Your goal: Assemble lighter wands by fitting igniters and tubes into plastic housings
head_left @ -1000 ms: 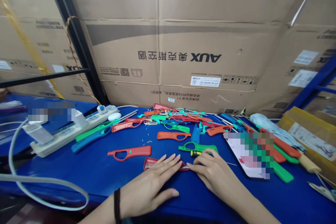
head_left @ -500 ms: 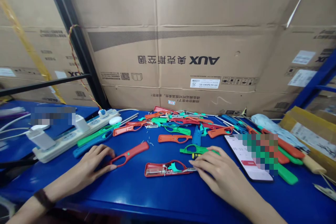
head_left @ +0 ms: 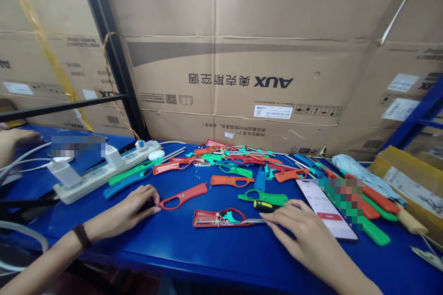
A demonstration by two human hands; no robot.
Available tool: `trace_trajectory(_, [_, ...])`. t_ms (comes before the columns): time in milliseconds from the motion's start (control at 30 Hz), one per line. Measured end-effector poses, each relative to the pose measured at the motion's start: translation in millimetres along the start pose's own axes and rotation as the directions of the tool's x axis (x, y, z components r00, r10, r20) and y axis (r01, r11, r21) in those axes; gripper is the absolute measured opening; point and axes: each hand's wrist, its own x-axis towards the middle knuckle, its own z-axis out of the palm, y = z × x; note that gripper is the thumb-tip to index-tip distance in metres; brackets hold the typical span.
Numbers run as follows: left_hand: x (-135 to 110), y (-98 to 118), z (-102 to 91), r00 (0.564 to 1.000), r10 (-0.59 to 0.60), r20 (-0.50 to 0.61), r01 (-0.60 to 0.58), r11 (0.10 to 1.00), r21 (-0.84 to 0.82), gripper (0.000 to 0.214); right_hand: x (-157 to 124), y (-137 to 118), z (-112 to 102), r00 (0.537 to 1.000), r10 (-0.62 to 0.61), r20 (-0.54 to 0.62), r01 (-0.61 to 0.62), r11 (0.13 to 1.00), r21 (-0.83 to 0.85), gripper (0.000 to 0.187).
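My left hand point(head_left: 134, 203) rests on the blue table point(head_left: 221, 258) with its fingers curled, fingertips and thumb closed on the ring end of a red handle shell point(head_left: 185, 195). My right hand point(head_left: 300, 229) lies low on the table. Its fingertips are pinched at the end of a thin metal rod point(head_left: 255, 221) that sticks out of an open red shell with teal parts inside point(head_left: 218, 217). A black and yellow screwdriver point(head_left: 265, 206) lies just beyond the right fingers.
Several red, green, orange and blue handle shells point(head_left: 242, 166) are heaped at the back. A phone point(head_left: 323, 209) lies to the right, a white power strip point(head_left: 104, 173) with chargers to the left. Cardboard boxes point(head_left: 242, 78) wall the back. Another person's hand point(head_left: 14, 140) shows at far left.
My left hand left the open red shell, went left and took the end of the closed red handle shell. My right hand stayed at the rod end.
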Motion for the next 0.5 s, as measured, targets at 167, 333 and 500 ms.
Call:
trace_trajectory(167, [0.2,-6.0,3.1,1.000,-0.008,0.018,0.007,1.000,0.019,0.030,0.2,-2.5,3.8,1.000,0.013,0.013,-0.014,0.999,0.052,0.023])
trace_trajectory(333, [-12.2,-12.8,2.6,0.999,0.034,0.002,-0.034,0.999,0.019,0.031,7.8,-18.2,20.3,0.996,0.059,0.059,-0.067,0.987,0.144,0.020])
trace_trajectory(500, [-46.9,-23.8,0.2,0.997,-0.070,0.015,0.069,0.997,0.027,0.029,45.2,-68.7,59.7,0.990,-0.122,0.069,0.093,0.942,0.321,0.018])
